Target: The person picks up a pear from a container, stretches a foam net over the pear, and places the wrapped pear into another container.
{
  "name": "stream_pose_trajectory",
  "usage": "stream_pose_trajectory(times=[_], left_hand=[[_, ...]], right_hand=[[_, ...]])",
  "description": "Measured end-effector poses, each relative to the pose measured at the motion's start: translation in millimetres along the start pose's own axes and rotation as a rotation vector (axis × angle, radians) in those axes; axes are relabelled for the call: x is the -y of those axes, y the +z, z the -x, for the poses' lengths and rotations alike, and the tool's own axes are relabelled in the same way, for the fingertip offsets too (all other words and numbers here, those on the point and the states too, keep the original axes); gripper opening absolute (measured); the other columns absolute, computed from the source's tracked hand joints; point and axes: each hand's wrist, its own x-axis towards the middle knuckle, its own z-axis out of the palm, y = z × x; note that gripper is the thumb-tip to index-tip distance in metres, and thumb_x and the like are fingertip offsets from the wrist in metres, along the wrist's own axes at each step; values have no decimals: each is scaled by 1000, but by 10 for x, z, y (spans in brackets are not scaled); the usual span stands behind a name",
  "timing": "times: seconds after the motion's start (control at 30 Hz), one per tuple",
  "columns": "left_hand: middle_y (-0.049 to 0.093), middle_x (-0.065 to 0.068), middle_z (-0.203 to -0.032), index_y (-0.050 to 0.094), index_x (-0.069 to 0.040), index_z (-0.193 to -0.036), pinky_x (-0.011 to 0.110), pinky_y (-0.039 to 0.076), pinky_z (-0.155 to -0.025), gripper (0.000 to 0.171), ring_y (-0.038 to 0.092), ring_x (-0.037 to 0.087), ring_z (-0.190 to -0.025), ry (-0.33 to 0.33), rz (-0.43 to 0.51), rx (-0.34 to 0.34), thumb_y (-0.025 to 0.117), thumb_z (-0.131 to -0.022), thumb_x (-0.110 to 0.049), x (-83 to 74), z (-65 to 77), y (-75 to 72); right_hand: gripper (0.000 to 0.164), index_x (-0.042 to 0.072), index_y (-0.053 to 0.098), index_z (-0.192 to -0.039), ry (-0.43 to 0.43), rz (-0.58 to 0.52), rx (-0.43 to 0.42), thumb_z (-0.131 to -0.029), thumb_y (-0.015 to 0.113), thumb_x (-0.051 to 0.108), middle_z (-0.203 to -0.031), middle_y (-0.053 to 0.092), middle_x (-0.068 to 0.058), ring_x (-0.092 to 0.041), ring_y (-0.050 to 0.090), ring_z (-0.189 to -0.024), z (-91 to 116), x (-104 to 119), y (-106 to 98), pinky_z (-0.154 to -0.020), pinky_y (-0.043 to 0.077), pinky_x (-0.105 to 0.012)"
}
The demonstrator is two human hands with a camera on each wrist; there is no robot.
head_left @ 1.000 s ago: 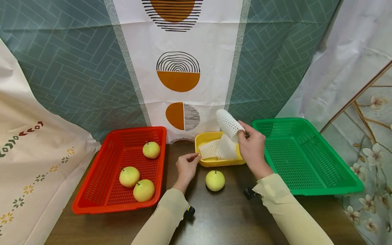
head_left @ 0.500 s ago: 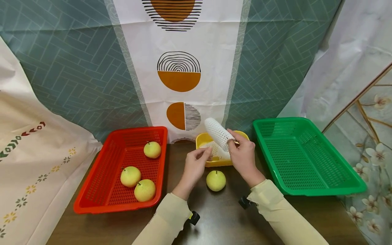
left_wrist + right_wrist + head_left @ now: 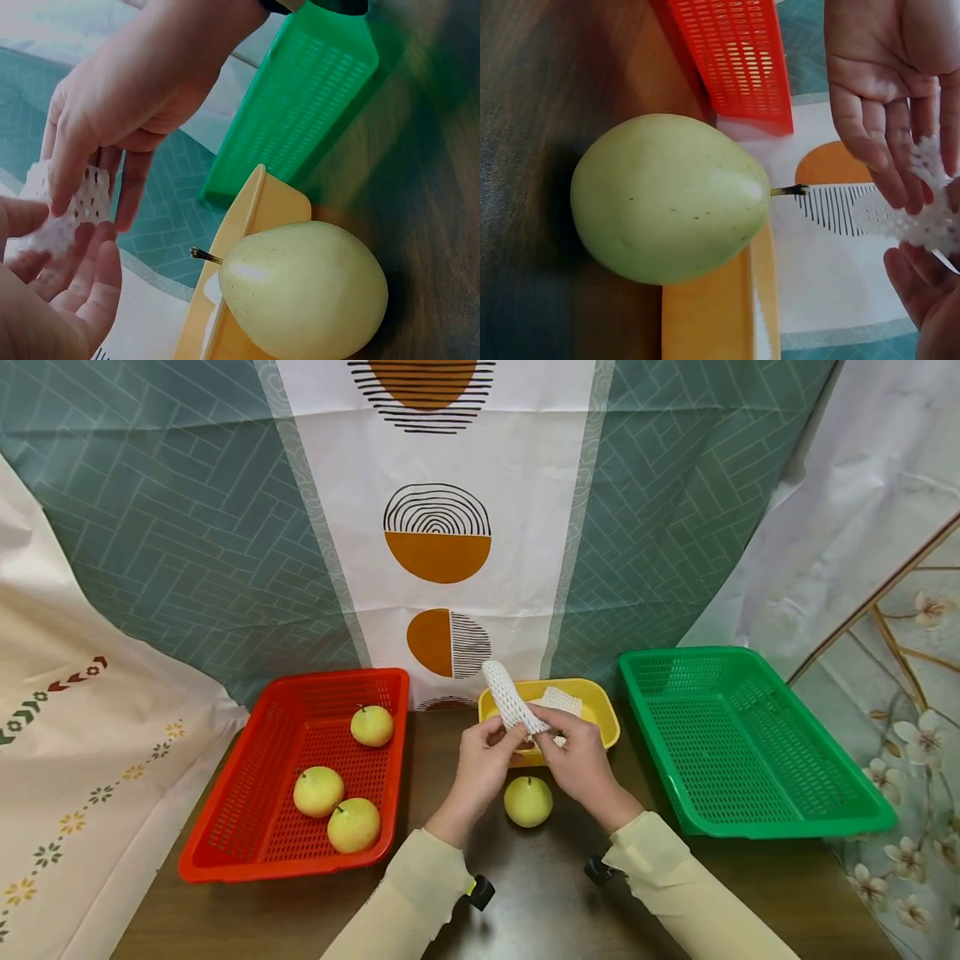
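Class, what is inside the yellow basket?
White mesh netting. The left hand, right hand and held mesh sleeve cover part of the yellow basket, so what lies there is hidden.

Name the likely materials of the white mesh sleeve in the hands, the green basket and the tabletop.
White mesh sleeve: probably soft plastic foam, matte, judging by its puffy white netting with small openings.
Green basket: most likely molded plastic, slightly glossy, with uniform color and regular slots.
Tabletop: brown, faintly shiny, streaked like grain; wood or wood-look laminate, I can't tell which.
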Motion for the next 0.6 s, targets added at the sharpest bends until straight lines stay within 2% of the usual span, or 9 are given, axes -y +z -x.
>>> stream_pose_trajectory(times=[0.1, 0.2, 0.3, 0.37, 0.47, 0.57, 0.6], left_hand=[[69, 15, -95, 68, -6, -106, 39, 57, -71, 21, 68, 28, -85, 42, -34, -75, 60, -91, -18, 25, -9, -24], [69, 16, -93, 69, -6, -103, 38, 57, -68, 18, 69, 30, -81, 81, -41, -149, 61, -90, -17, 59, -25, -51], [70, 18, -92, 69, -7, -102, 39, 57, -68, 17, 68, 36, -80, 124, -46, -202, 62, -90, -16, 35, -21, -75], [71, 16, -90, 70, -9, -101, 39, 56, -68, 16, 69, 33, -78, 155, -76, -223, 62, -89, -15, -3, -4, -77], [72, 11, -86, 72, -14, -102, 32, 55, -64, 17, 69, 22, -73, 197, -163, -235, 63, -88, -16, -11, 6, -71], [73, 1, -90, 73, -20, -101, 23, 53, -64, 17, 65, 8, -75, 258, -262, -197, 66, -86, -19, 73, -25, -67], [73, -1, -94, 73, -21, -102, 23, 53, -65, 17, 65, 7, -77, 277, -284, -170, 66, -86, -19, 74, -23, -64]], right_hand=[[36, 19, 63, -122, 18, -65, 12, -87, 66, 24, -120, 65, 1, -12, 63, -102, 26, 1, -15, -79, 56, -35], [40, 17, 62, -121, 83, -115, -15, -85, 67, 35, -117, 66, 1, -15, 63, -101, 49, -8, -43, -80, 55, -38], [35, 13, 67, -112, 181, -173, -32, -88, 62, 39, -103, 70, -4, -21, 67, -91, 41, -20, -69, -76, 56, -36], [34, 7, 68, -105, 253, -233, -9, -92, 57, 37, -96, 71, -11, -24, 68, -83, 13, 36, -99, -74, 57, -37], [40, 1, 67, -104, 355, -355, 59, -93, 54, 37, -95, 68, -21, -32, 68, -81, -28, 43, -103, -74, 57, -40], [48, 3, 66, -108, 432, -424, 94, -92, 53, 46, -100, 67, -18, -33, 67, -85, -61, 16, -84, -75, 57, -39], [50, 4, 65, -110, 440, -447, 98, -91, 52, 48, -103, 67, -17, -33, 67, -88, -68, 5, -77, -75, 57, -39]])
